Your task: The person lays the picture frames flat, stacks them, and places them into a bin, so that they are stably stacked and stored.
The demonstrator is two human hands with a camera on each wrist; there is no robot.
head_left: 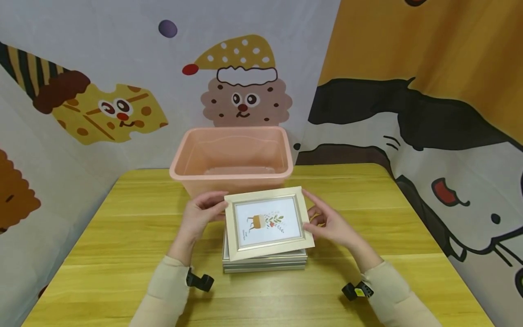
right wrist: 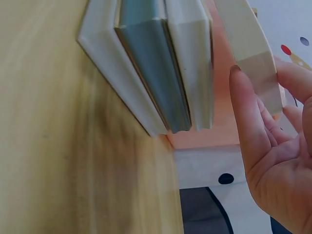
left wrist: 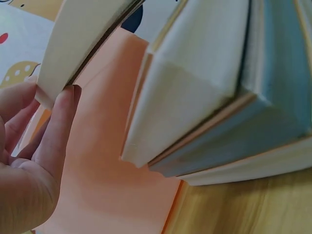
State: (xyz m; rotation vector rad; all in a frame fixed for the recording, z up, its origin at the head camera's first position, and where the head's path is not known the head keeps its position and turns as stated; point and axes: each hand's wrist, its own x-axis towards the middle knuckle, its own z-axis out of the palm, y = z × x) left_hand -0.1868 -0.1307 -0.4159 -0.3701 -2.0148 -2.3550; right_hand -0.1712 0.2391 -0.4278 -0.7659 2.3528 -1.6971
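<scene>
A cream picture frame (head_left: 267,252) with a gold inner border is held up over a stack of similar frames (head_left: 265,267). Its print shows a brown pot-like figure and leafy sprigs, turned sideways. My left hand (head_left: 200,215) pinches the frame's left edge between thumb and fingers; my right hand (head_left: 333,225) pinches its right edge. Both wrist views show a gap between the held frame and the stack. Cream and blue-grey edges of the stacked frames (right wrist: 151,63) show in the right wrist view. The held frame hides most of the stack's top.
Behind the stack stands a pink plastic bin (head_left: 232,177), its visible inside bare. The wooden table (head_left: 122,245) reaches back to a cartoon-printed cloth (head_left: 143,41) that hangs behind and at both sides.
</scene>
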